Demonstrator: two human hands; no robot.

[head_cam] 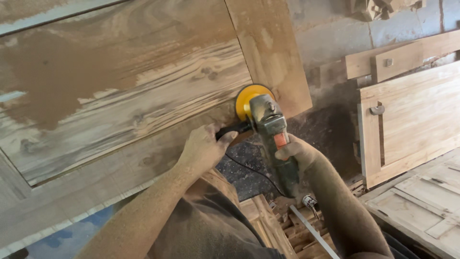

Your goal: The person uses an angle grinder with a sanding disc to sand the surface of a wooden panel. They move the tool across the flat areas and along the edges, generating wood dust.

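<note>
A: Two hands on one tool. We see an angle grinder (273, 139), grey-green dusty body, round yellow backing disc (245, 100) pressed at the lower right corner of the wooden door panel (120, 86).

B: Grip?

A: Left hand (203, 148) closed round the black side handle (232, 129); right hand (297, 152) wrapped tight on the body. We note rough grain, brown dust patches, pale sanded streaks on the panel.
</note>
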